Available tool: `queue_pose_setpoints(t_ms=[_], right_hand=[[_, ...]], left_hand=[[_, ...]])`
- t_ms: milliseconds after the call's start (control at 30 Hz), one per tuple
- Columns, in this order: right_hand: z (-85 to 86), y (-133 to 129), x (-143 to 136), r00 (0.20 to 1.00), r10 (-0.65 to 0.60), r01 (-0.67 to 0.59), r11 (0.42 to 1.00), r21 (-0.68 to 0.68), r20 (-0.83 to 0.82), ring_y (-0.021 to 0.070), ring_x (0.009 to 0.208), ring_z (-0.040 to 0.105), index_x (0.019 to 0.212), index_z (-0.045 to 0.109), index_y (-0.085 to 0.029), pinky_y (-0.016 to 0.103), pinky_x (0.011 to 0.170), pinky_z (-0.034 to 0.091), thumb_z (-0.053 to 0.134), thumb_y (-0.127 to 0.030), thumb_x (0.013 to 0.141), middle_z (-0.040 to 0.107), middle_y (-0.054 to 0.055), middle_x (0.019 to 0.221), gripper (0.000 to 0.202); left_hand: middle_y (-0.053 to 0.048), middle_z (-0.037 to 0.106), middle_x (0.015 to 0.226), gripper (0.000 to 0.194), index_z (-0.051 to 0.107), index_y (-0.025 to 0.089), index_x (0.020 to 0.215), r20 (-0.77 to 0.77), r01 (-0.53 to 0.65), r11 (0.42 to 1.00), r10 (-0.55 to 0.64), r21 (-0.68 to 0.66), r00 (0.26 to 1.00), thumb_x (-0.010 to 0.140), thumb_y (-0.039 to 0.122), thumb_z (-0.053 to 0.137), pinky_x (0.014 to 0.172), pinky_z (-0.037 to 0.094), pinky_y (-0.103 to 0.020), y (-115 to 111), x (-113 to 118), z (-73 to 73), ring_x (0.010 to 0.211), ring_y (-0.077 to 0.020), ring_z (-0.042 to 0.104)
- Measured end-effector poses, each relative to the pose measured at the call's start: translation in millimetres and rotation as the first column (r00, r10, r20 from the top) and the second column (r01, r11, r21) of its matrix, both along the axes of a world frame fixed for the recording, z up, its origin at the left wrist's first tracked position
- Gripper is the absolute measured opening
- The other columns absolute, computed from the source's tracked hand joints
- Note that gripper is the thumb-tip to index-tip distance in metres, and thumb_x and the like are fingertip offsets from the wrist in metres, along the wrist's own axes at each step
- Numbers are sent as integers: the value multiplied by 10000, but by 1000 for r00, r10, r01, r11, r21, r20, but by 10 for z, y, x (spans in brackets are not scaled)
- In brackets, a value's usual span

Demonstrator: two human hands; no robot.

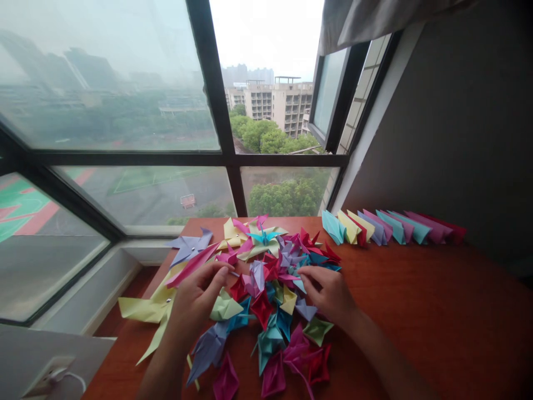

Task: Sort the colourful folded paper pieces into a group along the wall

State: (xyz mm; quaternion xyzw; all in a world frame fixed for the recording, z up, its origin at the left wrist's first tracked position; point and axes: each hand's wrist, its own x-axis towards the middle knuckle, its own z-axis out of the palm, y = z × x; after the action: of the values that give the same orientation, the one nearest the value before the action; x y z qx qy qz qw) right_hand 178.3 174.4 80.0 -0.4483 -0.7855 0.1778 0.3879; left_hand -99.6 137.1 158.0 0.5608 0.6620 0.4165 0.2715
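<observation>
Above a pile of folded paper cranes, my left hand is closed in a pinch on a thin pale tip of a lavender paper crane. From the other side, my right hand pinches too, its thumb and forefinger at a narrow tip that seems to belong to the same crane. Red, teal and magenta folded pieces lie below and between the hands. A bright blue crane sits behind them. Overlapping paper hides part of the held crane.
Paper pinwheels, one yellow and one lavender, lie left of the pile. Several folded papers stand in a row at the back right of the brown table. Windows rise behind, and a socket is at lower left.
</observation>
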Motion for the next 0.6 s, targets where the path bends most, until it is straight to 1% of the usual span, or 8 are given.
queue_pose_setpoints(t_ms=[100, 167, 200, 267, 367, 433, 533, 600], right_hand=[[-14, 0, 5, 1000, -2, 2, 1000, 10, 19, 210, 847, 737, 965, 726, -225, 300, 787, 543, 511, -242, 951, 779, 43, 946, 216], [-28, 3, 10, 999, -3, 2, 1000, 16, 35, 210, 840, 736, 965, 727, -223, 300, 784, 541, 515, -243, 950, 778, 44, 944, 213], [-36, 6, 14, 999, -1, 1, 1000, 18, 45, 209, 837, 736, 966, 727, -222, 299, 783, 541, 516, -241, 949, 778, 44, 944, 213], [-48, 15, 24, 998, 1, -3, 1000, 25, 64, 210, 841, 736, 967, 730, -223, 297, 784, 540, 517, -235, 944, 778, 46, 946, 214], [-58, 29, 43, 996, -2, 0, 1000, 31, 85, 211, 840, 736, 966, 733, -228, 293, 778, 540, 517, -227, 938, 779, 45, 942, 217], [-57, 35, 53, 996, -7, 4, 1000, 31, 89, 209, 837, 736, 966, 733, -231, 290, 769, 540, 516, -226, 938, 779, 41, 937, 219], [-54, 37, 59, 996, -9, 5, 999, 35, 88, 207, 838, 737, 963, 736, -234, 287, 765, 542, 514, -227, 937, 779, 40, 938, 224], [-56, 37, 57, 996, -8, 4, 999, 39, 93, 208, 838, 737, 961, 739, -235, 285, 765, 544, 511, -226, 937, 780, 44, 939, 229]], left_hand=[[-11, 726, 706, 336, 765, 184, 902, -101, 6, 1000, -4, 18, 995, 851, 483, 620, 575, 469, -242, 30, -51, -19, 645, -195, 647], [-19, 737, 729, 343, 763, 179, 916, -137, -8, 999, 13, 34, 990, 849, 483, 618, 587, 476, -247, 55, -105, -18, 651, -197, 650], [-25, 745, 754, 350, 762, 178, 924, -145, -28, 999, 35, 46, 989, 848, 488, 617, 598, 480, -249, 59, -139, -12, 670, -201, 657], [-31, 750, 789, 361, 758, 182, 935, -136, -109, 990, 120, 85, 983, 839, 501, 621, 619, 490, -247, 33, -216, 11, 716, -211, 673], [-15, 733, 765, 356, 749, 199, 969, -130, -217, 972, 227, 86, 965, 829, 504, 628, 622, 489, -242, -91, -349, 40, 718, -208, 667], [-15, 734, 745, 370, 748, 204, 965, -164, -262, 963, 269, 61, 949, 818, 522, 628, 585, 483, -246, -208, -450, 26, 690, -211, 664], [-34, 767, 769, 371, 749, 219, 952, -245, -324, 946, 315, 3, 917, 828, 537, 605, 539, 476, -260, -377, -600, -64, 706, -238, 697], [-31, 782, 782, 335, 753, 242, 907, -331, -349, 937, 336, 20, 882, 823, 528, 600, 554, 488, -269, -465, -667, -151, 711, -245, 711]])
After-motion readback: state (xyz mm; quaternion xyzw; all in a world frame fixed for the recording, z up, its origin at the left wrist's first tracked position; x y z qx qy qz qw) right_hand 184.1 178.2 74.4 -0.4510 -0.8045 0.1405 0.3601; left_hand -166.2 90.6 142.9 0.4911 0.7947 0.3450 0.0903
